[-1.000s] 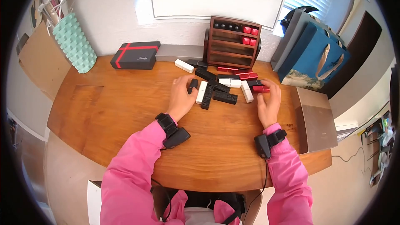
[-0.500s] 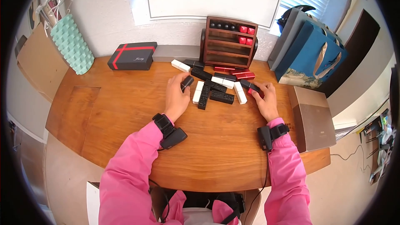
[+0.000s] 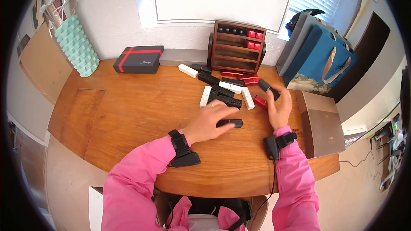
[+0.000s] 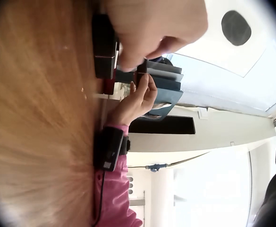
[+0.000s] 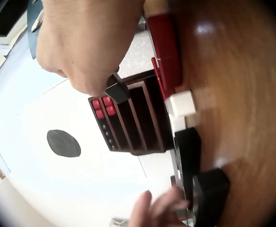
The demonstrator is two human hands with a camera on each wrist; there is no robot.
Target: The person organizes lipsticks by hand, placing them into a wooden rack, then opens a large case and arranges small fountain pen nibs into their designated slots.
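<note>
My right hand [image 3: 280, 108] pinches a black lipstick [image 3: 264, 85] between fingers and thumb, right of the pile; the right wrist view shows the lipstick's square end [image 5: 118, 91] past the knuckles. A red lipstick [image 3: 260, 102] lies on the table beside that hand. Extended fingers of my left hand [image 3: 209, 122] spread around another black lipstick [image 3: 230, 123], which lies sideways in front of the pile. Behind them are white lipsticks [image 3: 205, 97], black glitter-textured ones [image 3: 231, 102] and red ones [image 3: 251, 81]. A wooden rack [image 3: 236, 61] behind holds black and red lipsticks in its upper rows.
On the wooden table [image 3: 141, 115], a black gift box with red ribbon [image 3: 139, 60] lies at the back left, near a mint-green textured vase [image 3: 78, 46]. To the right stand a blue paper bag [image 3: 319, 57] and a brown box [image 3: 323, 124].
My left hand has come from the pile's left side toward the front and right; the black lipstick it held now lies on the table. My right hand has lifted a black lipstick, exposing the red one.
</note>
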